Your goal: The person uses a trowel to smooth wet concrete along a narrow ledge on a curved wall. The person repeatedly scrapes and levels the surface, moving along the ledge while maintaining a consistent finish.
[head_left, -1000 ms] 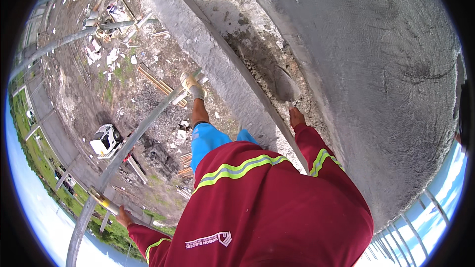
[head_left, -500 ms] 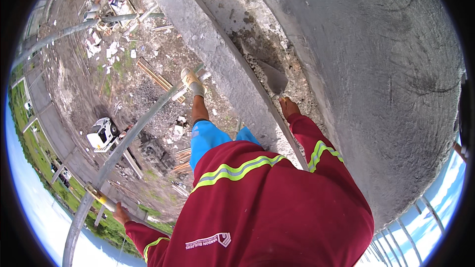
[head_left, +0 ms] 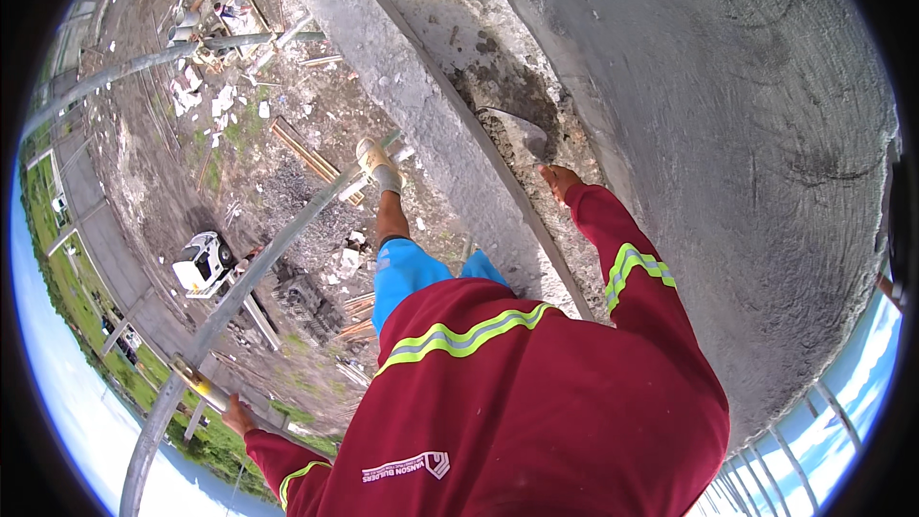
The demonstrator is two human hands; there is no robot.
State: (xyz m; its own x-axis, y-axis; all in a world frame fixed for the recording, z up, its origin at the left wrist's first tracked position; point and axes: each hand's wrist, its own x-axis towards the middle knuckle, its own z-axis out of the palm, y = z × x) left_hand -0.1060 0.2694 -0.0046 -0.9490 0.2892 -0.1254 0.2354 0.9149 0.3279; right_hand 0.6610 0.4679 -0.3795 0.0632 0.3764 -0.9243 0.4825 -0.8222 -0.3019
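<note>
My right hand [head_left: 560, 184] is closed on the handle of a trowel [head_left: 520, 132]. The grey blade rests in mortar rubble [head_left: 500, 86] lying in the trough between a concrete ledge and a curved wall; my fingers hide most of the handle. Far to the left, my left hand [head_left: 237, 415] is wrapped round a metal scaffold pipe [head_left: 215, 396] with a yellow, worn patch near its joint. Wet-looking grey plaster covers the curved wall [head_left: 737, 153] on my right. The rough concrete ledge [head_left: 421, 105] runs along the trough's left side.
One foot in a tan shoe [head_left: 375, 161] stands on a scaffold tube high above the ground. A long scaffold pole [head_left: 278, 254] slants past on the left. Far below are a white vehicle [head_left: 201, 263], timber planks [head_left: 311, 155] and scattered debris.
The trowel has shifted a little up along the trough and its blade has turned and tilted. My right hand has moved slightly with it. My left hand keeps its grip on the pipe.
</note>
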